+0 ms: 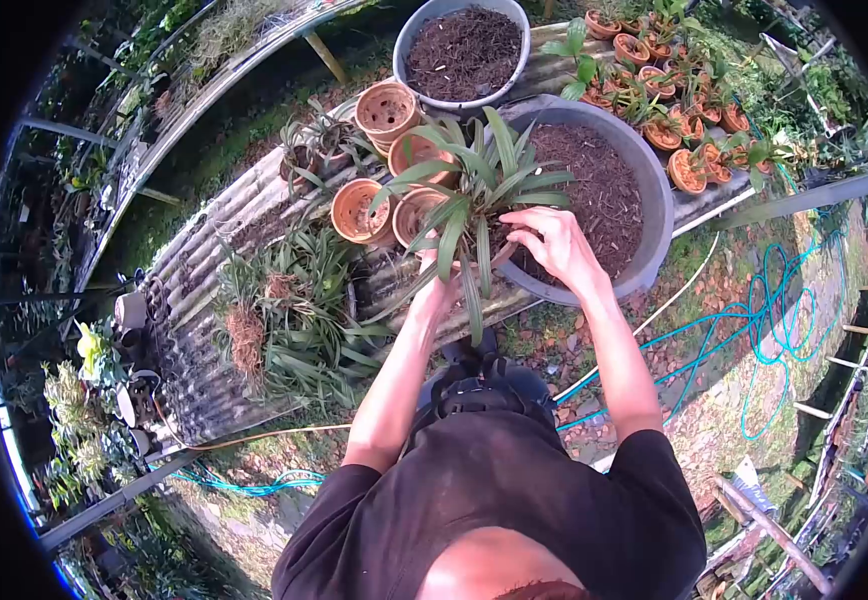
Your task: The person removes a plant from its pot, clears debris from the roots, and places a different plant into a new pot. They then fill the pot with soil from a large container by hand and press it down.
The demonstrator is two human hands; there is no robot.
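Note:
A long-leaved green plant (482,190) stands in a clay pot (503,257), most of which its leaves and my hands hide. From the near left, my left hand (438,288) is wrapped round the pot, its fingers partly covered by leaves. My right hand (554,243) is at the pot's right side, thumb and fingers drawn together over the dark mix at the rim. Whatever is between those fingertips is too small to make out. Just beyond is a large grey tub (657,215) of dark bark mix (594,180).
Stacked clay pots (386,110) and an open clay pot (359,212) stand left of the plant. Loose plants (304,310) lie on the corrugated bench (189,350). A second tub (402,30) is behind; several small potted plants (689,170) are far right. A blue hose (754,315) lies on the ground.

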